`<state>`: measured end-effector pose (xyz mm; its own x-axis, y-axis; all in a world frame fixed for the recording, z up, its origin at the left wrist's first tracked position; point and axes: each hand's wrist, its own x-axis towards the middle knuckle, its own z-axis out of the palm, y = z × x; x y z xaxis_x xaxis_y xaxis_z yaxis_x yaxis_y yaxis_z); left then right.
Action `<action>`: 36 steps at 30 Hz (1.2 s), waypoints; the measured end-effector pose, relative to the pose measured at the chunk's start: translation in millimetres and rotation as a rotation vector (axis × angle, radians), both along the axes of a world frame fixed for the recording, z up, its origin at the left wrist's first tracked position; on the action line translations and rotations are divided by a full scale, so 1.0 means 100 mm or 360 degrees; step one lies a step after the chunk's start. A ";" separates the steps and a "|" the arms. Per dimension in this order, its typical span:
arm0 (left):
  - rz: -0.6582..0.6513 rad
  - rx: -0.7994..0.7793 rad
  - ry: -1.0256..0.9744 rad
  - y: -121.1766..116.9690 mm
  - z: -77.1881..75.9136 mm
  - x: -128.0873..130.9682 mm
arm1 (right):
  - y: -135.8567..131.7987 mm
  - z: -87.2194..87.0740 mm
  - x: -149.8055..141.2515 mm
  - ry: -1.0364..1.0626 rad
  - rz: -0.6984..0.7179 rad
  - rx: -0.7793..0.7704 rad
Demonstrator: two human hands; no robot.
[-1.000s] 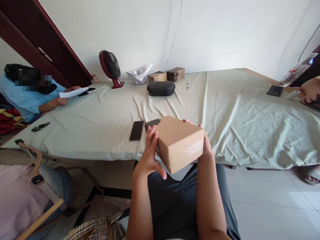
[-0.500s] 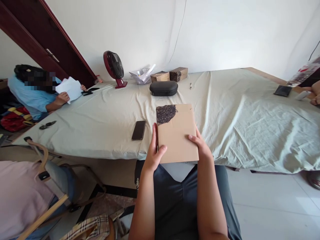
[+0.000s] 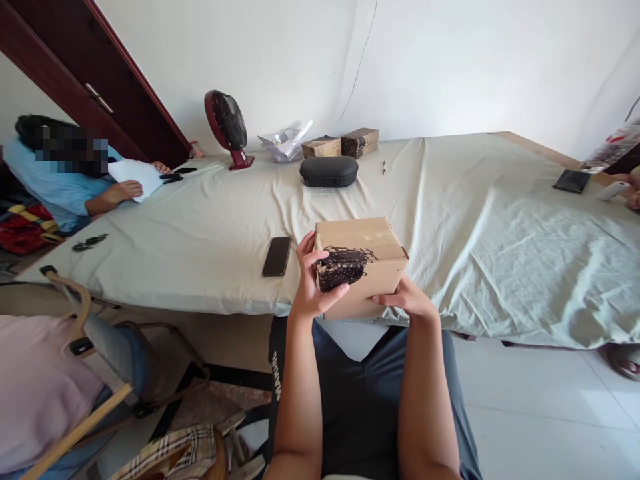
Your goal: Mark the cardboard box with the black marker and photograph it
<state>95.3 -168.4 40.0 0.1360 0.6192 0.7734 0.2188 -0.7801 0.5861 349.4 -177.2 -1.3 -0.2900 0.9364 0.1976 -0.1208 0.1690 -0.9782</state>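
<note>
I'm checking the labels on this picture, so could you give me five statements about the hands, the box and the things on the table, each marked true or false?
1. The left hand and the right hand both hold the cardboard box. True.
2. The black phone lies on the cloth-covered table, left of the cardboard box. True.
3. The right hand is clear of the cardboard box. False: its thumb lies against the near face.
4. The red fan stands to the left of the black case. True.
5. The black case is nearer the person than the black phone. False: it lies farther off, toward the wall.
</note>
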 end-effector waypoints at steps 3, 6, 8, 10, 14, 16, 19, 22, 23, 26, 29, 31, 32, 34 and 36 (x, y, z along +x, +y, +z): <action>-0.0011 -0.0064 -0.0006 0.03 -0.01 -0.03 | 0.00 0.00 -0.01 0.0008 -0.0017 -0.0024; -0.0034 -0.0117 -0.0100 0.06 -0.02 -0.07 | 0.01 0.01 -0.08 0.0060 -0.0025 -0.0064; -0.0053 -0.0144 -0.0120 0.09 -0.02 -0.10 | 0.03 -0.01 -0.13 0.0105 -0.0037 -0.0103; -0.0052 -0.0150 -0.0103 0.12 -0.01 -0.12 | 0.05 -0.04 -0.18 0.0153 -0.0063 -0.0150; -0.0049 -0.0158 -0.0111 0.13 -0.05 -0.16 | 0.10 -0.10 -0.28 0.0231 -0.0150 -0.0192; -0.0058 -0.0227 -0.0126 0.12 -0.08 -0.19 | 0.13 -0.12 -0.34 0.0256 -0.0203 -0.0201; 0.0002 -0.0300 -0.0095 0.08 -0.06 -0.25 | 0.15 -0.11 -0.41 0.0273 -0.0219 -0.0231; 0.0010 -0.0328 -0.0029 0.08 -0.01 -0.28 | 0.16 -0.10 -0.45 0.0309 -0.0226 -0.0251; -0.0004 -0.0358 -0.0032 0.09 -0.03 -0.28 | 0.16 -0.09 -0.47 0.0312 -0.0245 -0.0240; -0.0051 -0.0598 -0.0193 0.10 -0.21 -0.25 | 0.17 -0.09 -0.53 0.0247 -0.0313 -0.0117; -0.0179 -0.1030 -0.0431 0.12 -0.52 -0.27 | 0.25 -0.12 -0.60 0.0153 -0.0421 0.0088; -0.0205 -0.1158 -0.0519 0.14 -0.68 -0.30 | 0.39 -0.12 -0.63 -0.0059 -0.0683 0.0197; -0.0188 -0.1155 -0.0548 0.16 -0.73 -0.31 | 0.48 -0.12 -0.63 -0.0268 -0.0864 0.0235; -0.0134 -0.1085 -0.0587 0.19 -0.75 -0.31 | 0.68 -0.10 -0.61 -0.0895 -0.1177 0.0268; -0.0123 -0.1046 -0.0616 0.21 -0.72 -0.30 | 0.87 -0.07 -0.57 -0.1531 -0.1215 0.0209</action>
